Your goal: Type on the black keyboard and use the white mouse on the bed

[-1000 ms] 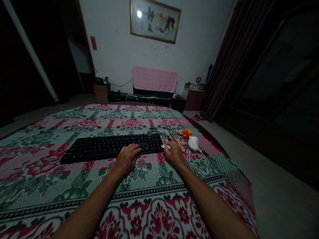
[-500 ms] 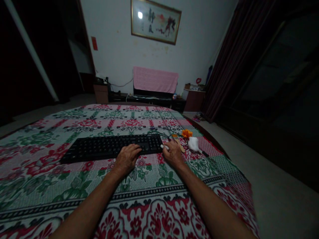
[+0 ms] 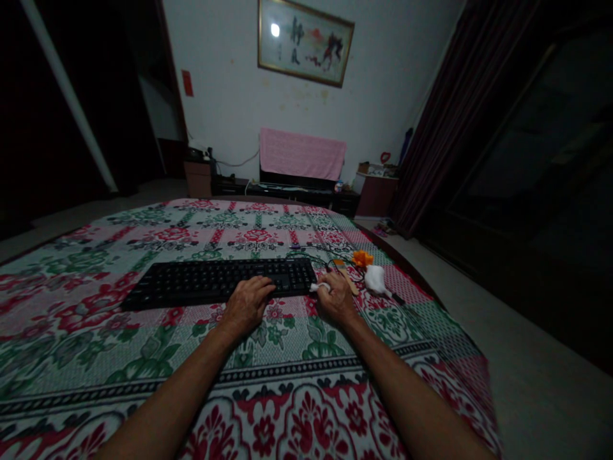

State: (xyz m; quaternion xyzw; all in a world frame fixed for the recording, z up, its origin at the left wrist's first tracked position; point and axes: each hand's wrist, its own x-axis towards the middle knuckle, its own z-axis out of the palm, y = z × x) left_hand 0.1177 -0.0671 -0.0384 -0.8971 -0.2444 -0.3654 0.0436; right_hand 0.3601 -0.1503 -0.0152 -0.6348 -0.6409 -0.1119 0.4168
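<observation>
A black keyboard (image 3: pixel 191 281) lies on a flowered cloth. My left hand (image 3: pixel 248 303) is at its near edge, right of the middle, with bent fingers over the edge and the keys. At the right end of the keyboard, my right hand (image 3: pixel 335 297) is closed on a small white wad (image 3: pixel 316 287), perhaps cotton or tissue, which pokes out between thumb and fingers against the keyboard's corner. Beside that hand lies a flat brush (image 3: pixel 350 281) with a pale wooden handle, partly hidden by it.
Right of the brush are an orange flower-like object (image 3: pixel 363 258) and a white fluffy bundle (image 3: pixel 375 279) with a dark tip. A thin dark cable (image 3: pixel 311 257) curls behind the keyboard. The patterned cloth (image 3: pixel 297 358) covers the table; its right edge slopes toward the floor.
The view has shifted slightly, moving everything a little to the right. The white wad shows a bit more between my right fingers. My left hand stays on the keyboard.
</observation>
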